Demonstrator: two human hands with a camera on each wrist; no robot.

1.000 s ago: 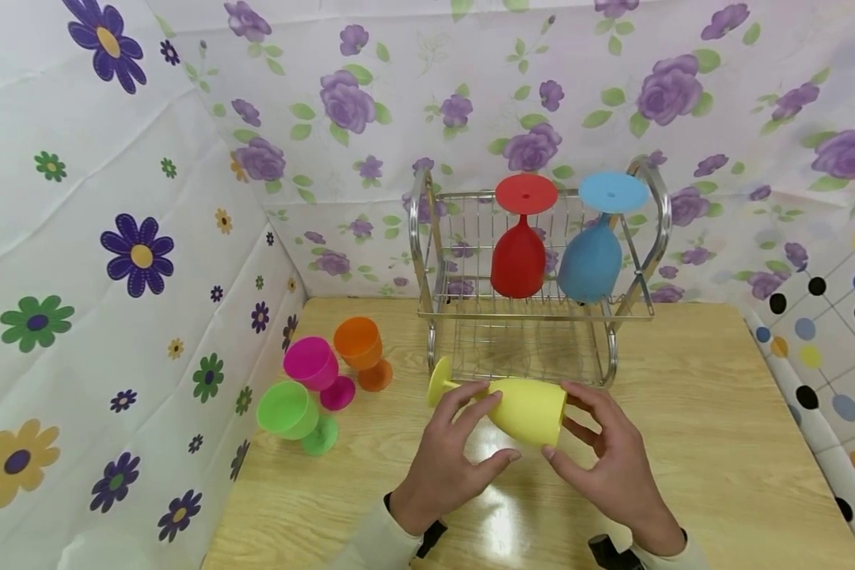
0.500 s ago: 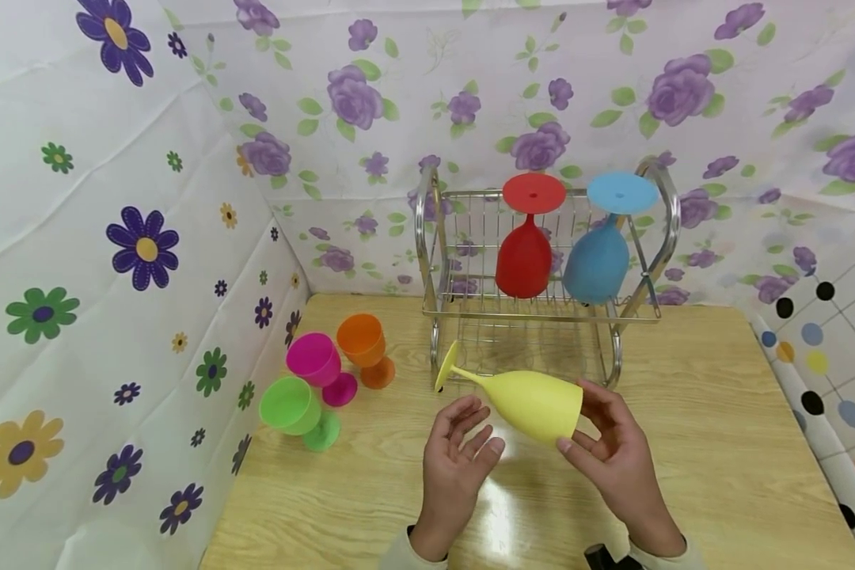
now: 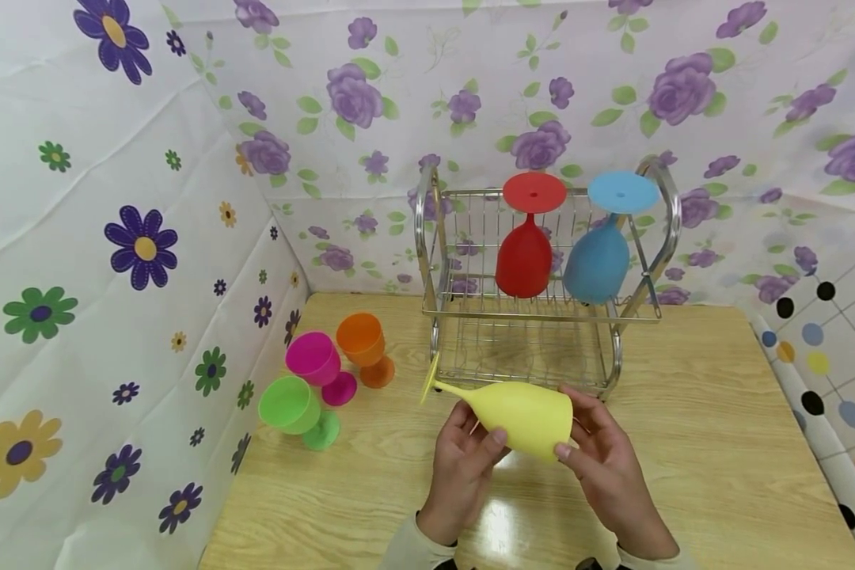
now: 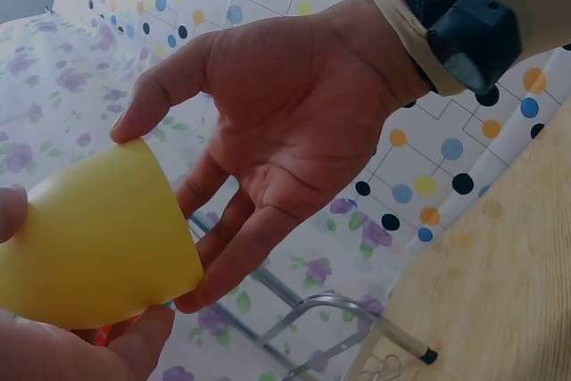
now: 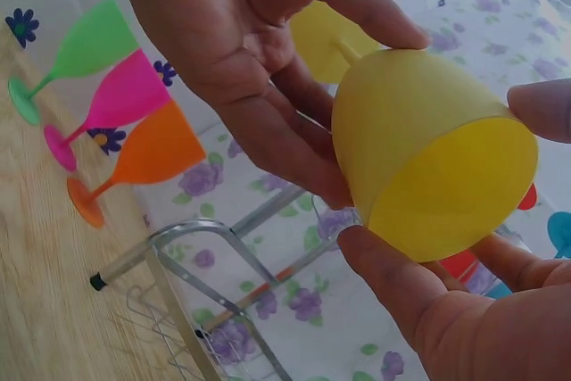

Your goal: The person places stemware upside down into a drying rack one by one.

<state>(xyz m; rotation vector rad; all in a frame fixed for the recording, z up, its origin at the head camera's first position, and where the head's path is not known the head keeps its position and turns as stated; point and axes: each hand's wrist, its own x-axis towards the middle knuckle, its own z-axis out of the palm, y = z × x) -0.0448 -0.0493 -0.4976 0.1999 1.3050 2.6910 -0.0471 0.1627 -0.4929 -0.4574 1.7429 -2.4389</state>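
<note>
Both hands hold a yellow plastic goblet [image 3: 523, 416] on its side above the table, in front of the rack. Its foot points left and its mouth right. My left hand [image 3: 463, 467] grips the bowl near the stem, thumb on the near side and fingers beneath. With fingers and thumb at the rim, my right hand [image 3: 609, 467] pinches the mouth end. The right wrist view looks into the goblet's hollow bowl [image 5: 455, 189]. In the left wrist view the right hand [image 4: 294, 104] spans the rim.
A metal two-tier dish rack [image 3: 541, 317] stands at the back, with a red goblet [image 3: 524, 257] and a blue goblet [image 3: 597, 261] upside down on its upper tier. Green [image 3: 290, 405], magenta [image 3: 313, 359] and orange goblets [image 3: 361, 339] stand upright at the left. Patterned cloth surrounds the wooden table [image 3: 712, 412].
The left hand let go of the stem area, dropped below the goblet, then took hold of the bowl from beneath. The right hand kept the rim while the goblet tilted and levelled somewhat.
</note>
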